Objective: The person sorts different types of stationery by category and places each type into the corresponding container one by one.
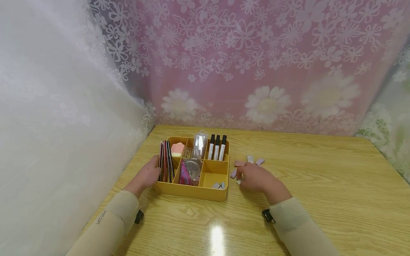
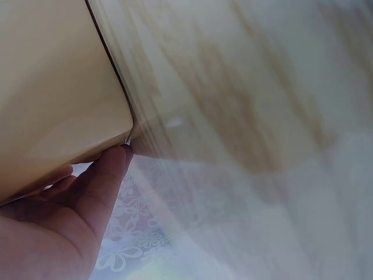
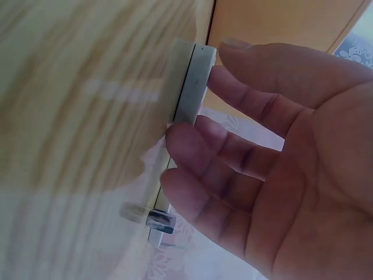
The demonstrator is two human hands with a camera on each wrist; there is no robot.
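A yellow desk organizer (image 1: 192, 191) stands on the table. My left hand (image 1: 148, 175) holds its left side, with the thumb side at the rim beside the pencils (image 1: 166, 161). In the left wrist view, fingers (image 2: 111, 169) lie against the organizer's outer wall (image 2: 64, 81); part of that hand is hidden. My right hand (image 1: 256, 178) reaches down to the table, right of the organizer. Its loosely bent fingers surround a whitish eraser (image 3: 196, 81) lying on the table, the thumb tip close to one end; a firm pinch is not visible.
More small erasers, one pink (image 1: 239, 163), one white (image 1: 250, 159) and lilac ones (image 1: 259, 161), lie beyond the right hand. The organizer's compartments hold black-capped markers (image 1: 216, 148), a clear case (image 1: 200, 144), a tape roll (image 1: 193, 170) and small grey erasers (image 1: 216, 185). A floral curtain (image 1: 256, 71) hangs behind.
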